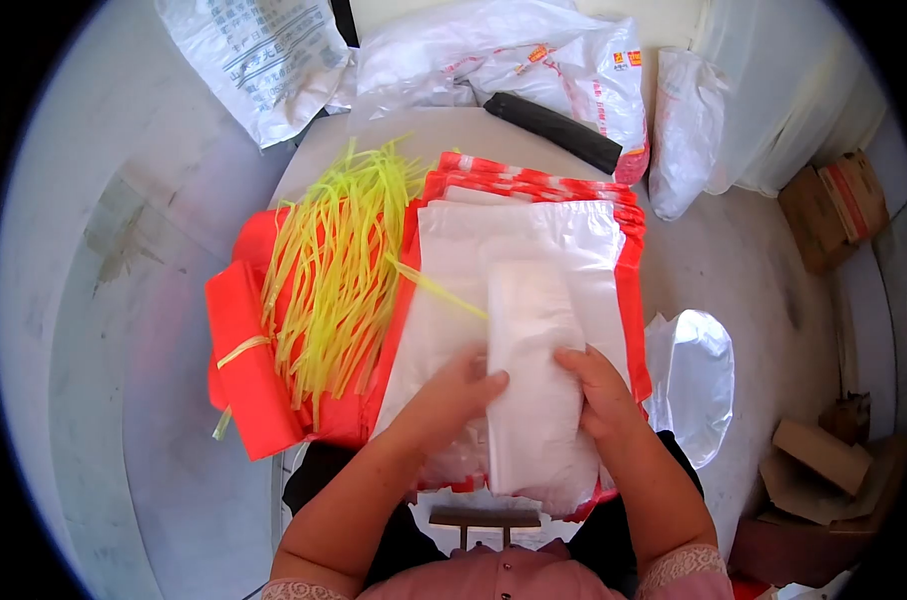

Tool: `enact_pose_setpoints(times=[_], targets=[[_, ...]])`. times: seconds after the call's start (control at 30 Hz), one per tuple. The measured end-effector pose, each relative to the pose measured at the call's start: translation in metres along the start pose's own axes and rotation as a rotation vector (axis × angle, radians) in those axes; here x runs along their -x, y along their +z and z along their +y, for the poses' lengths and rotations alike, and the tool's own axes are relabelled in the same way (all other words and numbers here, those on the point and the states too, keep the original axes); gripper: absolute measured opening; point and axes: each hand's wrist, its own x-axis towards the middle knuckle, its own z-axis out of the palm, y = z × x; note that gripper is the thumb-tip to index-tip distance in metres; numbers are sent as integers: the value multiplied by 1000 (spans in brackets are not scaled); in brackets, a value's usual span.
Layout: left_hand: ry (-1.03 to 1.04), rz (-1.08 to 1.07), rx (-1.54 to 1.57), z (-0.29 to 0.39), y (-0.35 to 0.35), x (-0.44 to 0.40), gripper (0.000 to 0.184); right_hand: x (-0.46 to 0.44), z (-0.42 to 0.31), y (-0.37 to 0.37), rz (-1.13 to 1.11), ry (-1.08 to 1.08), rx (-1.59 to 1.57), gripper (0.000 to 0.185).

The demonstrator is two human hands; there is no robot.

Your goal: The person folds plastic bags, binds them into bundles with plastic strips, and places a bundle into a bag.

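Observation:
A folded bundle of translucent white plastic [536, 400] lies lengthwise over a stack of flat clear bags with red edges [454, 260]. My left hand [462, 393] is at the bundle's left side, its thumb on the edge and its fingers blurred. On the right side my right hand [599, 385] grips the bundle's edge, thumb on top. A yellow strip [439, 287] runs from the left towards the bundle, and its end meets the bundle's left edge. Left of the stack, many loose yellow strips [339, 270] lie over red bags.
A red folded bundle [254, 365] tied with a yellow strip lies at the left. Behind the stack are a black roll [554, 132] and white plastic sacks [454, 50]. Cardboard boxes [834, 210] stand at the right, and a clear bag [696, 385] hangs beside the table.

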Motion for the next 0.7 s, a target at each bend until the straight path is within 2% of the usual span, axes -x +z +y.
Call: enact_pose_setpoints(times=[0.03,0.13,0.23,0.33,0.43,0.53,0.63,0.7], targets=[[11,49,-114,0,4,1,63,0,0,0,31,-15,36,41],[98,120,-80,-21,5,-10,77,1,-4,-4,100,-56,356,43],[153,221,-194,-21,3,-14,73,9,-37,-14,22,151,887,39],[88,200,-112,-13,4,-17,72,15,-52,-18,-19,161,1004,32],[175,160,-195,-28,-6,-30,65,22,-57,-25,-18,-44,1021,25],[53,165,-210,-15,-2,-24,58,20,-55,-33,-37,-136,847,19],[10,160,-157,-11,-1,-23,54,18,-48,-39,-93,-146,618,16],[6,142,-99,-6,2,-21,54,23,-49,-34,-56,-75,479,15]])
